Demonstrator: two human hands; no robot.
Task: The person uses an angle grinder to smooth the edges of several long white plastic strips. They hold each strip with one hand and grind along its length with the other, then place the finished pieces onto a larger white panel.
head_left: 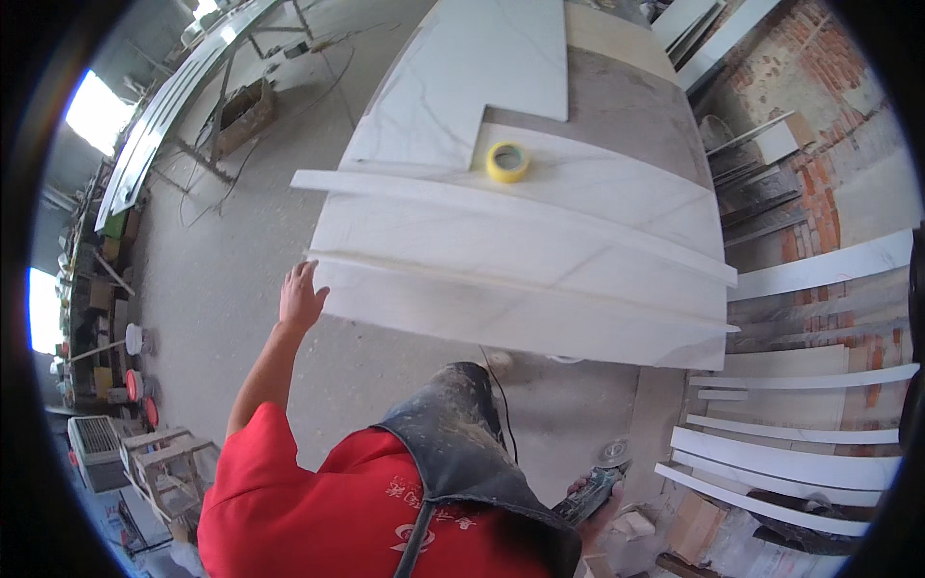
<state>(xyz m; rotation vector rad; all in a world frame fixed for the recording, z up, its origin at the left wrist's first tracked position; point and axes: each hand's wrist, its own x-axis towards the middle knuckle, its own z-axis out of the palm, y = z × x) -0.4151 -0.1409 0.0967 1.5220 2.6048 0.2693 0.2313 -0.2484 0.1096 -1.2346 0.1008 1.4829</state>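
Observation:
My left hand [303, 297] is at the left edge of the white marble-look slab [424, 313]. Its fingers are stretched out, by the left end of a thin white strip [520, 279] lying along the slab. Low on the right, away from the work surface, my right hand [605, 512] is wrapped round an angle grinder [584, 498]. The grinder's round disc [614, 453] points forward, and part of that hand is hidden by its body. A second, longer white strip [511, 207] lies farther back across the slab and sticks out past its left edge.
A yellow tape roll [507, 162] lies behind the longer strip, near a notched white slab [462, 72]. White strips [785, 464] lean along the brick wall at right. A black cord [503, 395] hangs before the slab. Left stand a long rack [178, 106] and a wooden stool [164, 462].

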